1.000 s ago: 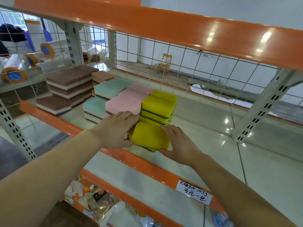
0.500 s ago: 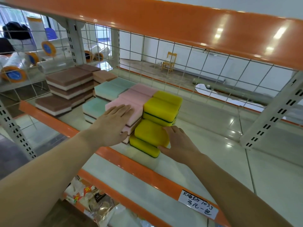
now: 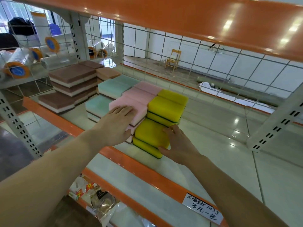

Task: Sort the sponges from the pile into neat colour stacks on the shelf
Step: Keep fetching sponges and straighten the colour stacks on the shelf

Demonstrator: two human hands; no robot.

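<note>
Sponges stand in colour rows on the white shelf (image 3: 205, 145): brown stacks (image 3: 72, 79) at the left, then mint green (image 3: 111, 86), pink (image 3: 139, 97) and yellow. A taller yellow stack (image 3: 167, 107) stands behind a low front yellow stack (image 3: 150, 135). My left hand (image 3: 114, 125) lies flat with straight fingers on the front pink stack. My right hand (image 3: 178, 145) touches the right side of the front yellow stack, fingers on its top sponge and thumb low at its near corner.
A wire mesh back (image 3: 188, 63) closes the shelf behind the sponges. An orange rail (image 3: 144, 171) runs along the shelf front with a handwritten price tag (image 3: 203, 208). An upper orange shelf edge (image 3: 180, 15) hangs overhead. Packaged goods (image 3: 96, 200) lie on the shelf below.
The yellow sponge held between both hands now lies on the front yellow stack. My left hand moved off it onto the pink stack; my right hand stays at its side.
</note>
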